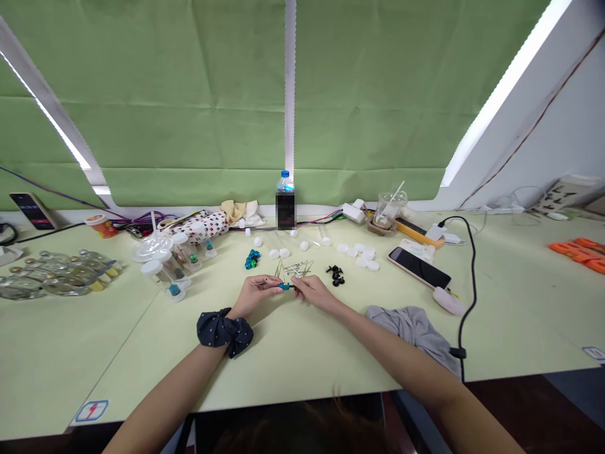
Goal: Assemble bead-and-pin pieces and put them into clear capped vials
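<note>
Just in front of the rods [302,269], your left hand [258,292] is pinching the teal bit [283,286], your right hand [312,292] the black bit [292,287]; they're tiny, so one crooked tug could ping them across the table [283,359]

Small-parts workshop, seemingly: long table [302,359], framed sticker [92,411] on its front edge, white caps [367,253], clear tubes [164,278] atop it

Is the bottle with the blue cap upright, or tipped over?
Upright: the bottle stands vertical, its blue cap on top.
</note>
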### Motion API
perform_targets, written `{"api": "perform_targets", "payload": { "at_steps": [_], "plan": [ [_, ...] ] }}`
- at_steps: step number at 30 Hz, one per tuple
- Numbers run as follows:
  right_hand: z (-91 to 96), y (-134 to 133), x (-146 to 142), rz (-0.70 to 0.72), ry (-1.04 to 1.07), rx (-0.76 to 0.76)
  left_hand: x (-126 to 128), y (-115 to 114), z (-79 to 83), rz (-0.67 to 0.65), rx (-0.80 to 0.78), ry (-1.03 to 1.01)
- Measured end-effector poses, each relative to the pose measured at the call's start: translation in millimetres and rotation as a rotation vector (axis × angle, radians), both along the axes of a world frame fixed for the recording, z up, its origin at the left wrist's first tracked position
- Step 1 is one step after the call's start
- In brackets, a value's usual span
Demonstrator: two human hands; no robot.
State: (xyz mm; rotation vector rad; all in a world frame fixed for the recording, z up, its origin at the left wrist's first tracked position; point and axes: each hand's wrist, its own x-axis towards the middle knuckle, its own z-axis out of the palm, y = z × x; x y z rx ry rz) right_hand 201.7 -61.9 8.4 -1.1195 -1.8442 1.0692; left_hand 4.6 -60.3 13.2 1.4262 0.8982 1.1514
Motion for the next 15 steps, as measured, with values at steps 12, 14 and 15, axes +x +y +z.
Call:
{"api": "perform_targets", "payload": {
  "at_steps": [12,14,15],
  "plan": [
    [19.8,-2,22,-0.026,-0.006,0.146,2,-1,-0.3,-0.017,0.007,-0.019],
    [24.1,-5,25,0.012,-0.019,0.197,2,-1,-1.5,-0.025,0.027,-0.014],
    [25.5,-7,25,0.026,-0.023,0.217,2,-1,-1.6,-0.027,0.037,-0.013]
  ]
}}
